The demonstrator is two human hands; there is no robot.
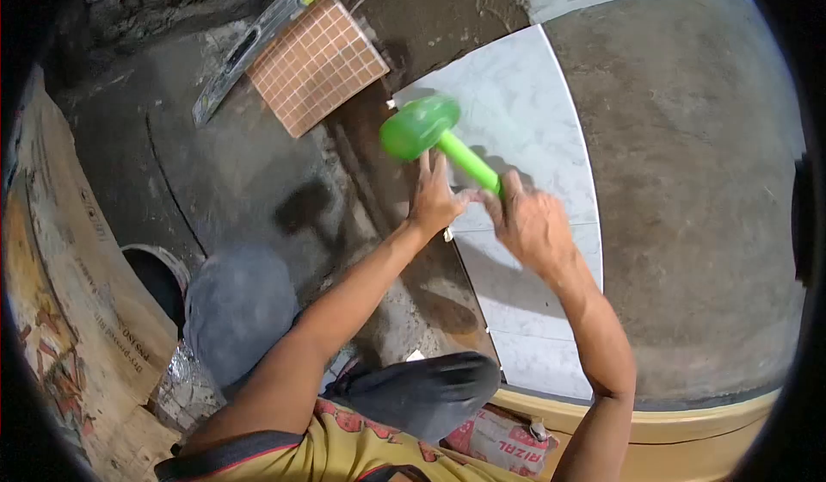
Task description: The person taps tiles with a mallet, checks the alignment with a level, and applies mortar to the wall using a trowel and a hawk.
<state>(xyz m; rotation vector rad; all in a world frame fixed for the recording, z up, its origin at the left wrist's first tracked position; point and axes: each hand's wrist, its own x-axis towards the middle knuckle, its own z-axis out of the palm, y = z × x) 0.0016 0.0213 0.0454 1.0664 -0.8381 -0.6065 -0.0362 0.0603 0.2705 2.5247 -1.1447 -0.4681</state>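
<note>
My right hand (535, 228) is closed around the handle of a bright green rubber mallet (469, 162). The mallet's head is blurred and hangs over the left edge of a white marbled tile (516, 95). Just below that head, my left hand (437, 200) has its fingers stretched out along the tile's left edge, thumb pointing toward my right hand. Whether its fingertips press on the tile is hard to make out. More white tiles (538, 310) continue the row toward me, their right side following a curve.
A brown grid-patterned tile (318, 64) lies at upper left against a long metal level (249, 47). Wet mortar (447, 9) covers the bed beyond the white tile. Grey concrete (680, 189) spreads to the right. A bucket (159, 275) and paper sacks (95, 258) stand at left.
</note>
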